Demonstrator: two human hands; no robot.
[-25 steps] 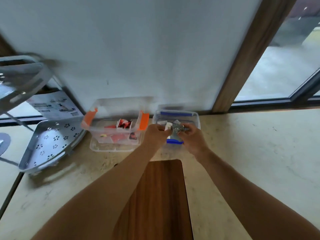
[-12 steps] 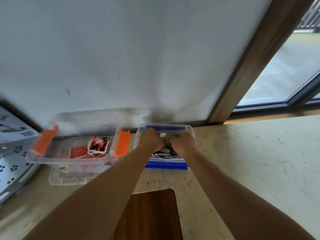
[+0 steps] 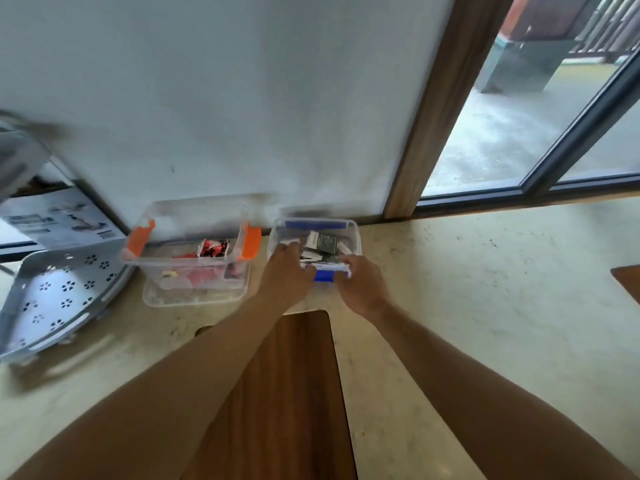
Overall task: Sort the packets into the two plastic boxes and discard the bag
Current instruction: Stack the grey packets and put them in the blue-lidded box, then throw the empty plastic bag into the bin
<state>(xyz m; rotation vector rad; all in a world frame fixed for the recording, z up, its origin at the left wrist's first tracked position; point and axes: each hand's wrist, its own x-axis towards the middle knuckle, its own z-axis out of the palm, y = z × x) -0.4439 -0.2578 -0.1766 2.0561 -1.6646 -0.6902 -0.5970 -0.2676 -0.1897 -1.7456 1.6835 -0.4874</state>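
Observation:
A small clear box with blue clasps point(image 3: 349, 227) stands against the wall and holds several dark and white packets point(image 3: 323, 241). My left hand point(image 3: 285, 277) curls over its near left corner, fingers reaching inside. At the near rim, my right hand point(image 3: 360, 287) has its fingers on the edge beside the blue clasp point(image 3: 323, 275). Neither hand holds a packet. To the left sits a larger clear box with orange clasps point(image 3: 251, 240), holding red and white packets point(image 3: 211, 247). No bag is visible.
A dark wooden board point(image 3: 291, 393) lies on the pale stone counter point(image 3: 485, 306) below my arms. A grey perforated corner shelf point(image 3: 59, 299) and a printed cardboard box point(image 3: 59, 220) sit at the left. A wooden post and window are at the right.
The packet held over the blue-clasp box a second ago now lies inside it. Both hands have drawn back from the middle of the box to its near rim. The camera shifted.

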